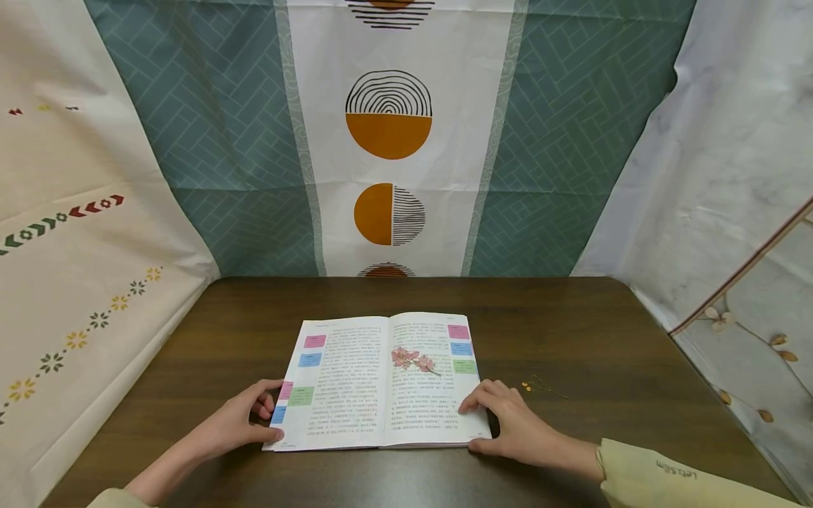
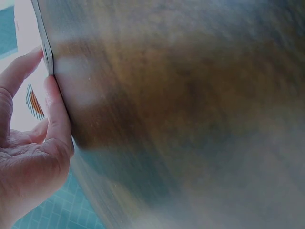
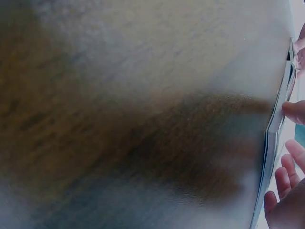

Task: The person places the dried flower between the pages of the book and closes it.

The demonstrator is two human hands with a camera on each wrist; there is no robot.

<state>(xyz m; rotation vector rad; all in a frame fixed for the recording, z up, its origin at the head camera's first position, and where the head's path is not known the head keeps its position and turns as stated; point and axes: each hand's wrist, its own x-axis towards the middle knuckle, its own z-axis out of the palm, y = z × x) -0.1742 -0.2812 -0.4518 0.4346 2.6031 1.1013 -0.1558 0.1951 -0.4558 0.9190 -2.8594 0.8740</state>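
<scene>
Table (image 1: 559,317) under open book (image 1: 349,395), gripped at near corners by left hand (image 1: 243,418) and right hand (image 1: 510,420); pink flower (image 1: 411,358) on book's right page (image 1: 419,416), liable to slide with any tilt; yellow sprig (image 1: 536,385) right of book, vulnerable to accidental brushing.

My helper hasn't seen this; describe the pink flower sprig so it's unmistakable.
On the brown table lies an open book. On its right page, left of the coloured rectangles, is the pink flower sprig. Unlike the thin yellow sprig beside the book, it has full pink blossoms.
</scene>
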